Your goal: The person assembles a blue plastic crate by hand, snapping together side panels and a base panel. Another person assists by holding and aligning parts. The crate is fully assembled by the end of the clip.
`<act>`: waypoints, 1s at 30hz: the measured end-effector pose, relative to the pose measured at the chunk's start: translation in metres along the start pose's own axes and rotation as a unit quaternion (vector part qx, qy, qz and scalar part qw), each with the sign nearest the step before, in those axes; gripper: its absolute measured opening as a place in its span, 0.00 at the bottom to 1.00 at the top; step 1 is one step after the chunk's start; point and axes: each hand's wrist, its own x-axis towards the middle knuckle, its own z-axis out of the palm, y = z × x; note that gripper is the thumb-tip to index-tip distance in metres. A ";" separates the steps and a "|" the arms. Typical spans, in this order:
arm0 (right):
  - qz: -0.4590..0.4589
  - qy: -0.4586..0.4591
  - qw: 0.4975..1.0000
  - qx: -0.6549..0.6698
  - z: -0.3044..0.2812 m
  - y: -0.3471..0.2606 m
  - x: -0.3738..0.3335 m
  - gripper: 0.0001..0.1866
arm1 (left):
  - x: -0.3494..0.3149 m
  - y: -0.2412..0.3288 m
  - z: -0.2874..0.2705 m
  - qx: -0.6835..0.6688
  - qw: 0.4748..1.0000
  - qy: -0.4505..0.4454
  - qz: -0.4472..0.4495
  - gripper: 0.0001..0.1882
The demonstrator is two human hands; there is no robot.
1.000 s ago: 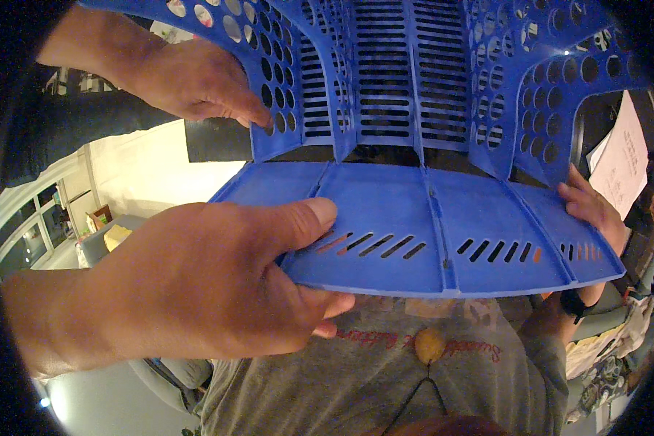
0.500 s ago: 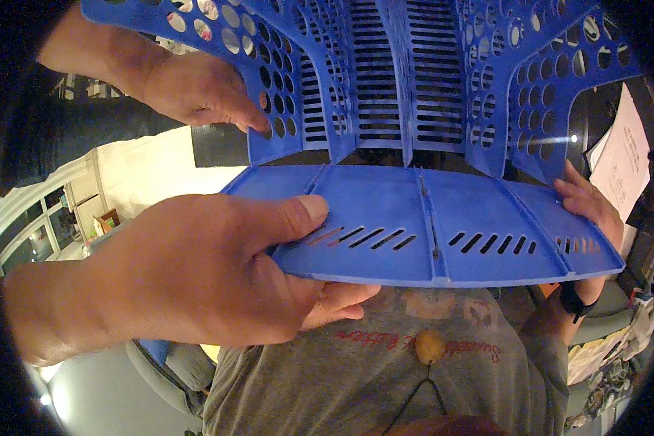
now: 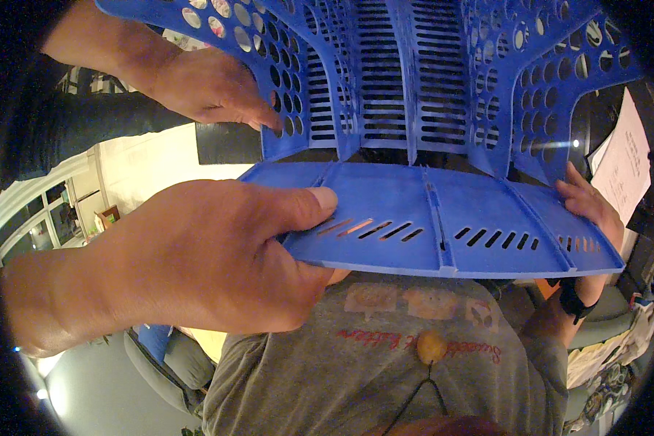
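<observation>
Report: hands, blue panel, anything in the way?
Left hand: gripping blue panel, thumb on top. Right hand: holding its right end. Possibly in the way: blue rack close beyond, co-worker's hand at its left.

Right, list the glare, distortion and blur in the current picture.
Head view: vignetting blackens the corners and the window frame bends near the rim; head view: a bright glare spot at lower left, a small glint near the blue rack; head view: the blue panel looks fairly sharp.
</observation>
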 end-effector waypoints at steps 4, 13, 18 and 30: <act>-0.022 -0.001 1.000 -0.003 0.001 -0.002 0.001 0.09 | -0.002 -0.001 -0.003 -0.003 1.000 -0.010 -0.010 0.15; -0.052 0.006 0.997 0.058 0.002 -0.003 0.000 0.17 | -0.003 -0.002 -0.006 -0.009 1.000 -0.022 -0.016 0.14; -0.098 -0.023 0.995 0.018 -0.006 0.003 0.001 0.17 | -0.003 0.000 -0.006 -0.008 0.999 -0.028 -0.017 0.14; -0.063 -0.060 0.991 0.101 -0.012 0.009 -0.008 0.19 | 0.000 0.006 -0.009 0.010 0.998 -0.045 -0.036 0.14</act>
